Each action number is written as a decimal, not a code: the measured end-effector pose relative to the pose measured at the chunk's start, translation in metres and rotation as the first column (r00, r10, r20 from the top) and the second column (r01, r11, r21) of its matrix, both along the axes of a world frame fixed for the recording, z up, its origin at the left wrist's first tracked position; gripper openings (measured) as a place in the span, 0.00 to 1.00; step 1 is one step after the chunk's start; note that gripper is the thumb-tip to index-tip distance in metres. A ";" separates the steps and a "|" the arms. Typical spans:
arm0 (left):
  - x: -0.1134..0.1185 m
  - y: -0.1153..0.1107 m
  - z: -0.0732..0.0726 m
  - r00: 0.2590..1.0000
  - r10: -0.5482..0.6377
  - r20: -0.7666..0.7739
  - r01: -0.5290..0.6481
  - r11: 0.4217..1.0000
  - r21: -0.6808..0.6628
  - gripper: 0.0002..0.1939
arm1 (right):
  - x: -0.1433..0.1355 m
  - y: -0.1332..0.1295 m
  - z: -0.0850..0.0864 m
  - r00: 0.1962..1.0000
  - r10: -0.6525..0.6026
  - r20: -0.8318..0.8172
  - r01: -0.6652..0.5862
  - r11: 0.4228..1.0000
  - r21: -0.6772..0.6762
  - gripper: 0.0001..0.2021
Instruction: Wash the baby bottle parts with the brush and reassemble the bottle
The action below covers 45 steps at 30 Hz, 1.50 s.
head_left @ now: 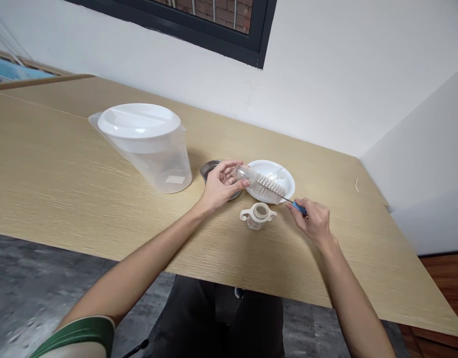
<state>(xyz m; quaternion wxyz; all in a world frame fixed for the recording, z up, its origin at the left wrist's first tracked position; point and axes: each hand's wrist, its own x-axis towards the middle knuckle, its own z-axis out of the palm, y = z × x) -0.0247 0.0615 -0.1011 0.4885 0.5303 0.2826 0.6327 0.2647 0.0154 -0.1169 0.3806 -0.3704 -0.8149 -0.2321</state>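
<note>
My left hand [223, 184] is closed round a small clear bottle [244, 174], tilted with its mouth to the right. My right hand [313, 217] grips the blue handle of a bottle brush [272, 187], whose white bristles are at the bottle's mouth; how far they reach inside is hard to tell. Below the brush, a white bowl [288, 181] holds something white and a thin wire. Nearer to me stands a clear bottle part with a white two-handled ring [261, 214]. A round metal tin [207, 168] is partly hidden behind my left hand.
A large translucent pitcher [154, 161] with a white lid stands on the wooden table [102, 204], left of my left hand. A thin bent white piece [356, 185] lies at the right. Behind the table are a white wall and a dark-framed window.
</note>
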 end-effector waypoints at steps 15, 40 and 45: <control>-0.009 0.013 -0.001 0.980 0.081 0.182 -0.060 0.991 -0.116 0.35 | 0.009 0.003 0.000 0.984 -0.088 -0.153 0.075 0.993 -0.087 0.12; -0.007 0.011 -0.008 0.993 -0.042 0.110 0.056 0.991 -0.120 0.32 | -0.006 0.000 0.000 0.987 -0.001 -0.164 -0.024 0.988 -0.153 0.10; -0.007 0.013 -0.010 0.995 -0.015 0.099 0.026 0.992 -0.120 0.32 | -0.010 0.000 0.001 0.995 -0.037 -0.095 0.018 0.982 -0.187 0.10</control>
